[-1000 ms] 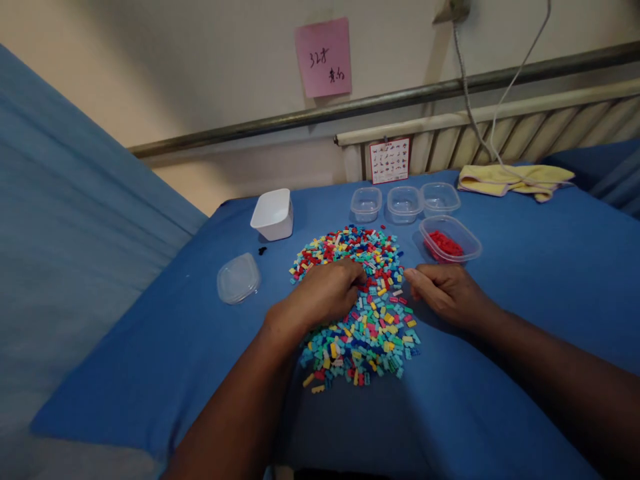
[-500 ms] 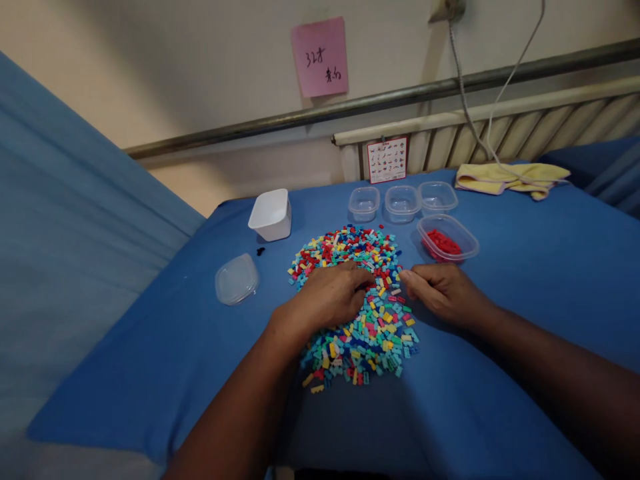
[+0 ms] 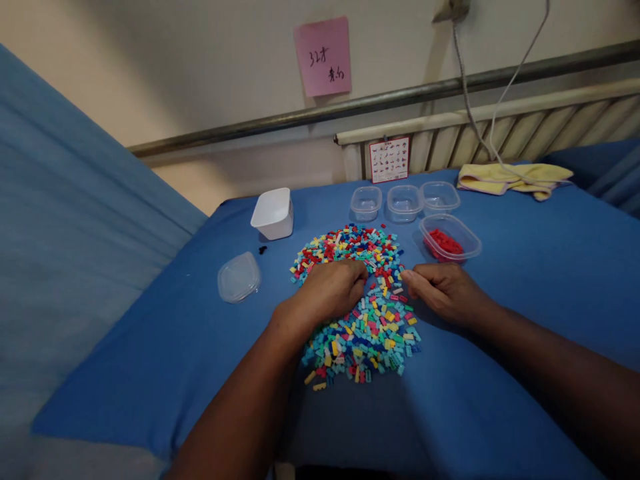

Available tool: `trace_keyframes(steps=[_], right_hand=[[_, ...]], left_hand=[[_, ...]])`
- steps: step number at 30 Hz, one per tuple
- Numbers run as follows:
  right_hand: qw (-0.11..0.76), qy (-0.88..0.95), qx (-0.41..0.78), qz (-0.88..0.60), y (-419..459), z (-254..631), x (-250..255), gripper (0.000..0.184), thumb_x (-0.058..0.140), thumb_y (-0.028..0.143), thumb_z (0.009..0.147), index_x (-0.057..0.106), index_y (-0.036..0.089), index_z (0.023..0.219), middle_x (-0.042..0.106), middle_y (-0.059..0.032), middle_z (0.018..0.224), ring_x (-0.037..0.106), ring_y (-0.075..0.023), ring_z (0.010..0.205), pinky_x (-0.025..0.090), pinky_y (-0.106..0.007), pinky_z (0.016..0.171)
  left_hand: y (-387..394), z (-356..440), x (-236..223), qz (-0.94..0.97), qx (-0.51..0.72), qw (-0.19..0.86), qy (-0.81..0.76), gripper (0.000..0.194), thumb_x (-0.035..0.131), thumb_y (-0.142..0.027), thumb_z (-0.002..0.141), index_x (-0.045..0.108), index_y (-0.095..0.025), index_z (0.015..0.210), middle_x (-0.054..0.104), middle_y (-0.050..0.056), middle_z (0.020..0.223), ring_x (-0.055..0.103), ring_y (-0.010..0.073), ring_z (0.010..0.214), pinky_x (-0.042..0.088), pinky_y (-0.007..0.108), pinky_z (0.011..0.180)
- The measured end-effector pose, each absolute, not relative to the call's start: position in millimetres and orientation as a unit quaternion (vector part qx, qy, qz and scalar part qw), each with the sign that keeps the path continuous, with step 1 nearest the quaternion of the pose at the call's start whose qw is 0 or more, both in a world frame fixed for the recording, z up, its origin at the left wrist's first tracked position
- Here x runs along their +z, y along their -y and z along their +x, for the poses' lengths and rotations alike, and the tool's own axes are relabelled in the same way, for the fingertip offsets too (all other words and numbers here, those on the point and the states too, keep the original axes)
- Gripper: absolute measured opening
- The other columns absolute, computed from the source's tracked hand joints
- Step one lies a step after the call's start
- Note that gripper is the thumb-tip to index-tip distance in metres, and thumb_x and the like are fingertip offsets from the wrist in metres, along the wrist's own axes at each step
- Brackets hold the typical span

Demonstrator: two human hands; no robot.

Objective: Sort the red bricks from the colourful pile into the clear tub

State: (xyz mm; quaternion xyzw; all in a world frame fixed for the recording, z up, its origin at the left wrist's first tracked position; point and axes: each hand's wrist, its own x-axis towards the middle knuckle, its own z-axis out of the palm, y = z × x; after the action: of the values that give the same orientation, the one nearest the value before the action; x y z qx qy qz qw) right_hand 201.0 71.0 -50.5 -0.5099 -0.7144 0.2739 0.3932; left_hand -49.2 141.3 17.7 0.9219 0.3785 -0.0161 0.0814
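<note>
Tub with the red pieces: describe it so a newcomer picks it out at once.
On the blue cloth, find the heap of mixed bricks. To the heap's right, just beyond the right hand, sits a clear plastic tub. Unlike the three clear tubs farther back, it visibly holds red pieces.

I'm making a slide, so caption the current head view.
Left hand over mixed bricks, right hand at their edge, red bricks in a tub beyond.
</note>
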Motion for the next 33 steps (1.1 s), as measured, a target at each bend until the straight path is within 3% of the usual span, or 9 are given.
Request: trace_keyframes(steps=[5,12,17,24,29,33], right_hand=[[0.391,0.720,0.267,-0.507,-71.3,201.3,-50.8,0.057,0.051,0.053,0.112,0.062,0.020,0.067,0.055,0.0020,0.058,0.048,-0.0126,0.054,0.034,-0.030,0.055],[0.390,0.720,0.268,-0.508,-71.8,200.8,-50.1,0.057,0.049,0.053,0.112,0.064,0.020,0.068,0.061,0.0010,0.061,0.052,-0.0134,0.056,0.035,-0.030,0.057],[0.383,0.730,0.266,-0.500,-74.5,197.2,-48.6,0.056,0.049,0.050,0.112,0.058,0.021,0.066,0.056,0.0023,0.059,0.050,-0.0124,0.055,0.032,-0.030,0.057],[0.383,0.762,0.221,-0.473,-76.9,192.8,-43.1,0.055,0.051,0.047,0.111,0.043,0.022,0.062,0.047,0.0040,0.058,0.041,-0.0110,0.053,0.028,-0.031,0.057],[0.399,0.753,0.238,-0.466,-76.5,196.4,-43.5,0.055,0.054,0.047,0.110,0.048,0.022,0.062,0.050,0.0035,0.057,0.043,-0.0111,0.052,0.029,-0.031,0.056],[0.427,0.706,0.280,-0.490,-78.1,198.2,-45.0,0.054,0.053,0.049,0.111,0.060,0.021,0.065,0.061,0.0006,0.061,0.054,-0.0135,0.057,0.037,-0.030,0.059]], left_hand=[[-145.1,-52.2,16.4,0.907,0.020,0.141,-0.395,0.016,0.057,-0.028,0.099,0.072,-0.024,0.104,0.076,0.004,0.102,0.066,0.0227,0.086,0.036,0.032,0.067],[-161.8,-57.4,1.4,0.762,0.192,0.460,-0.413,0.019,0.067,-0.034,0.093,0.072,-0.018,0.102,0.068,0.001,0.084,0.056,0.0130,0.070,0.042,0.026,0.066],[-166.0,-49.8,7.5,0.664,0.261,0.553,-0.431,0.026,0.074,-0.039,0.086,0.069,-0.018,0.101,0.066,0.000,0.084,0.054,0.0108,0.064,0.044,0.027,0.063],[-183.5,20.1,22.1,0.697,0.268,0.537,-0.393,0.025,0.075,-0.035,0.085,0.073,-0.015,0.099,0.070,0.002,0.086,0.056,0.0113,0.070,0.044,0.026,0.067],[-202.3,86.8,26.4,0.789,0.265,0.458,-0.312,0.024,0.067,-0.024,0.089,0.075,-0.013,0.109,0.070,0.002,0.086,0.057,0.0131,0.072,0.045,0.027,0.068],[-204.4,70.7,38.4,0.857,0.234,0.327,-0.321,0.024,0.064,-0.025,0.093,0.077,-0.014,0.110,0.074,0.004,0.093,0.063,0.0166,0.081,0.048,0.029,0.075]])
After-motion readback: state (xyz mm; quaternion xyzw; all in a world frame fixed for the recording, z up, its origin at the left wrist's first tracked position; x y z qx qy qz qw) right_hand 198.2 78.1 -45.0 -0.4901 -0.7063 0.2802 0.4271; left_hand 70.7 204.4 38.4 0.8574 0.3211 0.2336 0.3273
